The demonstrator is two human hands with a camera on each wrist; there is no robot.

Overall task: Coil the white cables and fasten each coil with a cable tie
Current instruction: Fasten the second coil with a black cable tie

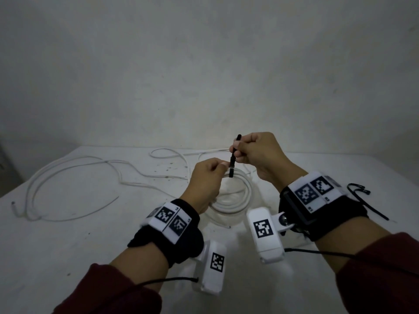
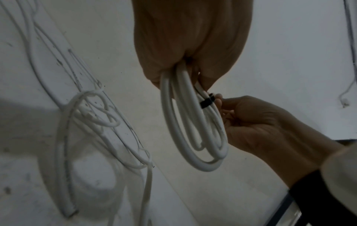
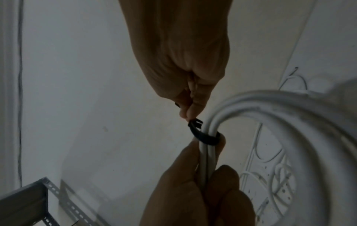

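A white cable coil hangs above the white table, and my left hand grips its strands at the top. A black cable tie loops around those strands just beyond my left fingers. My right hand pinches the tie's tail, which sticks up past the fingers. In the left wrist view the coil dangles from my left hand, with the tie against my right hand. In the right wrist view the tie rings the strands between both hands.
A long uncoiled white cable sprawls over the left and back of the table. More black cable ties lie at the right beyond my right wrist. A perforated metal shelf frame shows low in the right wrist view. A wall stands right behind the table.
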